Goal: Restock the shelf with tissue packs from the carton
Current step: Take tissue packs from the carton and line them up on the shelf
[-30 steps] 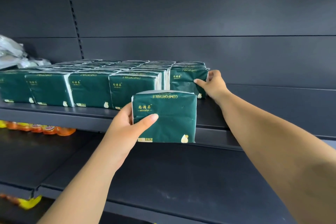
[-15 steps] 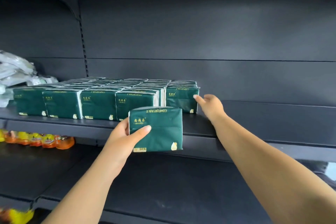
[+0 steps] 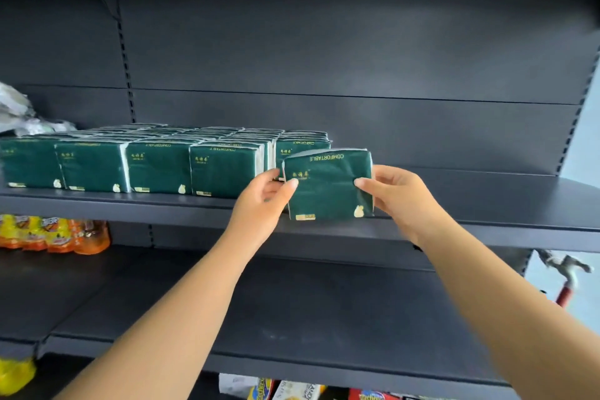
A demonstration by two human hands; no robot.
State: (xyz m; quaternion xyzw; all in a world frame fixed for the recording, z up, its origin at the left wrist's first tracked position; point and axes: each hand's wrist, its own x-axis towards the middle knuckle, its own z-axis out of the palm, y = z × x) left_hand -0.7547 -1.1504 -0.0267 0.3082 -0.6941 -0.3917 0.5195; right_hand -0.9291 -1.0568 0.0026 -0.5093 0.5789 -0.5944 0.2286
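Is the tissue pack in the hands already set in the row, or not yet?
Not yet: both hands grip the tissue pack at the shelf front, right of the row.

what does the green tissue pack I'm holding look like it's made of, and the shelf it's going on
The tissue pack looks wrapped in thin soft plastic film: it creases where both hands pinch it, with a faint sheen and printed gold lettering. The shelf looks like painted or powder-coated sheet metal, matte dark grey, with a thin folded front edge; the coating type is uncertain.

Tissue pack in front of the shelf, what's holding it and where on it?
Both hands hold the green tissue pack: the left hand pinches its left edge, the right hand its right edge.
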